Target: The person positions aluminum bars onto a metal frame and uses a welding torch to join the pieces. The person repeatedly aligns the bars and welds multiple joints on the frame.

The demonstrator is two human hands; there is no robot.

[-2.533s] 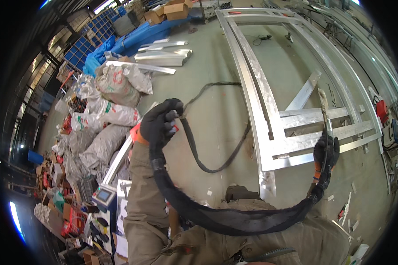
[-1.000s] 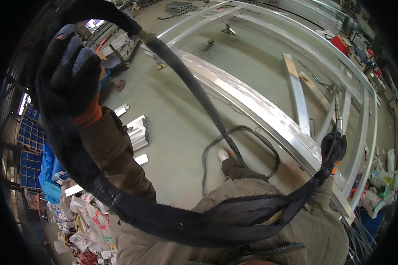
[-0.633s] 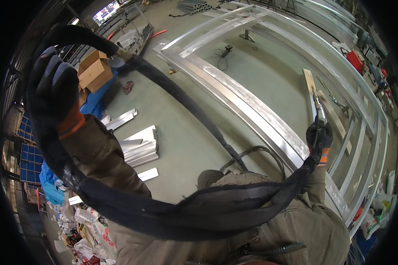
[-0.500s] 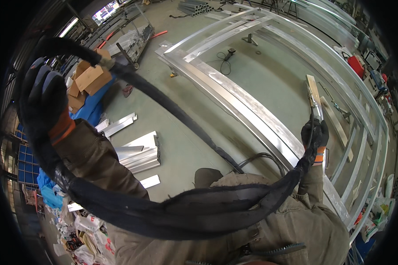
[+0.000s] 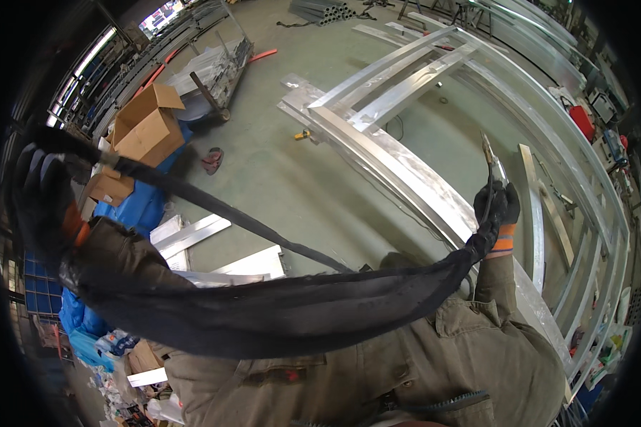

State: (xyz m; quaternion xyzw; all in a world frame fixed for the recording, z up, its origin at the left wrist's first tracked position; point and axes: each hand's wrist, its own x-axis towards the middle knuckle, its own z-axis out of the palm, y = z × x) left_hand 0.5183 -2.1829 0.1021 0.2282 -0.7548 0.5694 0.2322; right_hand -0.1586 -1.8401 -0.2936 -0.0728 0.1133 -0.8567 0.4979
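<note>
A thick cable in a black cloth sleeve [image 5: 285, 313] sags in a wide loop across my front, between both raised hands. My left hand [image 5: 39, 188], in a dark glove with an orange cuff, is closed on the loop at the far left. From there a thinner stretch of the cable runs down toward the middle. My right hand [image 5: 498, 203], gloved likewise, grips the cable's other end, where a metal tool with narrow, pointed jaws or tips [image 5: 493, 160] sticks up past the fingers. Its exact kind is unclear. Beside that hand lies a long aluminium frame [image 5: 413, 178].
Aluminium bars [image 5: 192, 235] lie at the left, near an open cardboard box [image 5: 146, 128] and blue sheeting [image 5: 128, 213]. A trolley [image 5: 224, 78] loaded with material stands farther back. Steel tubes [image 5: 324, 11] are stacked at the far end. Litter [image 5: 121, 398] covers the lower left.
My left hand has moved left and down with the cable, and the loop has drawn flatter. My right hand has shifted slightly left. The view has moved over the frame and floor.
</note>
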